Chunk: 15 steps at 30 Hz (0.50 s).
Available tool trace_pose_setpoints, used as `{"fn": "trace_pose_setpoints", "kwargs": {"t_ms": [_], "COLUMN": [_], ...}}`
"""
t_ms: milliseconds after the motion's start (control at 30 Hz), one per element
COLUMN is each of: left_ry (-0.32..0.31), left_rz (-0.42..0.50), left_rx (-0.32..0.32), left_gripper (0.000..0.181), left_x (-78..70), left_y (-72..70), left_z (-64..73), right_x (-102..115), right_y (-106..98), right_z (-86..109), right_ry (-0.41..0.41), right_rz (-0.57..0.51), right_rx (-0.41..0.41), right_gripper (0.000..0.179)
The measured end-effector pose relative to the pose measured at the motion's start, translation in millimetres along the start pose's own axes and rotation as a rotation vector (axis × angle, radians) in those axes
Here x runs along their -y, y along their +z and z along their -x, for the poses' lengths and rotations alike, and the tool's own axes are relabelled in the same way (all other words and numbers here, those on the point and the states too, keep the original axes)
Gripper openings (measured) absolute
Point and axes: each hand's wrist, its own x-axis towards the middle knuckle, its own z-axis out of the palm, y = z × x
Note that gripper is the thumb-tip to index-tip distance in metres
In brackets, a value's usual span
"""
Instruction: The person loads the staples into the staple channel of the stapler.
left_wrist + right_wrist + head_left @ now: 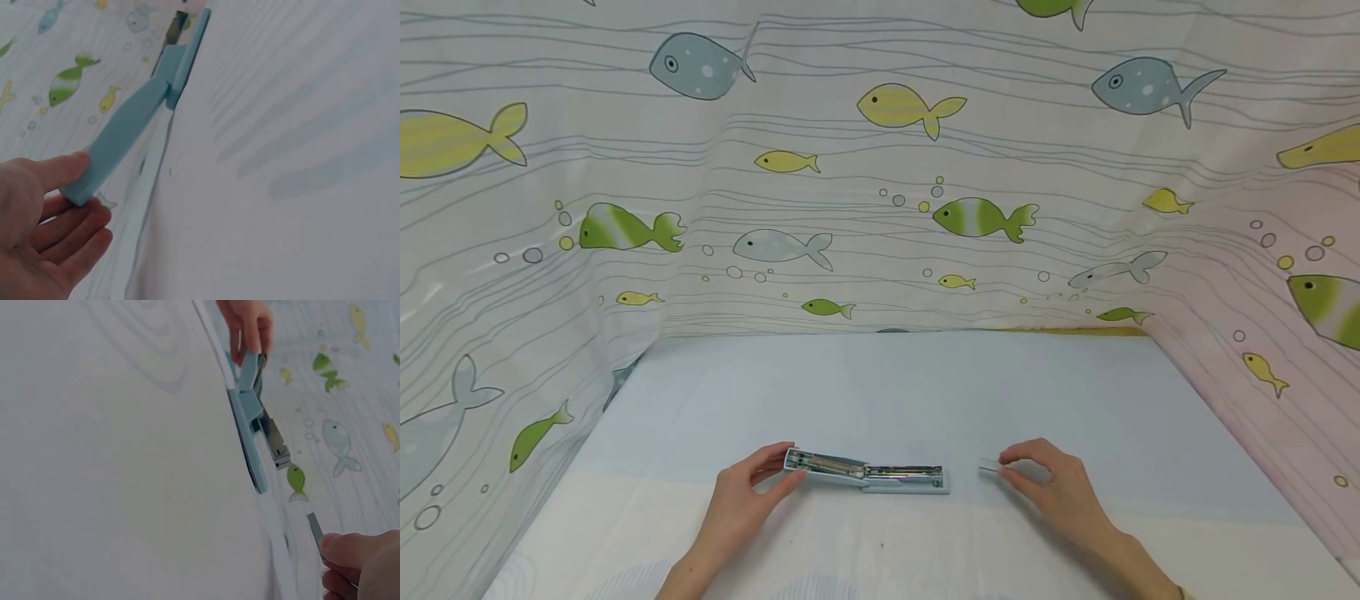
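A light blue stapler (pixel 902 487) lies folded wide open on the table, its metal magazine showing. My left hand (pixel 737 498) pinches the end of its raised cover (pixel 122 137) between thumb and fingers, and the cover tilts up toward that hand. To the right of the stapler, my right hand (pixel 1063 485) pinches a small grey strip of staples (pixel 316 530) between thumb and forefinger. The strip points toward the stapler's front end, with a short gap between them. In the right wrist view the magazine (pixel 274 440) stands out from the blue base.
The table (pixel 895 392) has a pale cover, bluish at the back and whiter in front. Fish-patterned sheets (pixel 865 200) rise like walls behind it and on both sides. A few tiny dark specks lie in front of the stapler.
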Motion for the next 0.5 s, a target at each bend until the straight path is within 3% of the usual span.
{"fn": "trace_pose_setpoints", "kwargs": {"t_ms": [500], "left_ry": [-0.041], "left_rz": [-0.009], "left_rx": [0.024], "left_gripper": [0.053], "left_x": [-1.6], "left_y": [-0.8], "left_z": [1.7], "right_x": [10.0], "right_y": [2.4], "right_z": [-7.4], "right_ry": [0.017], "right_rz": [-0.024], "right_rx": [0.031], "right_gripper": [0.033]}}
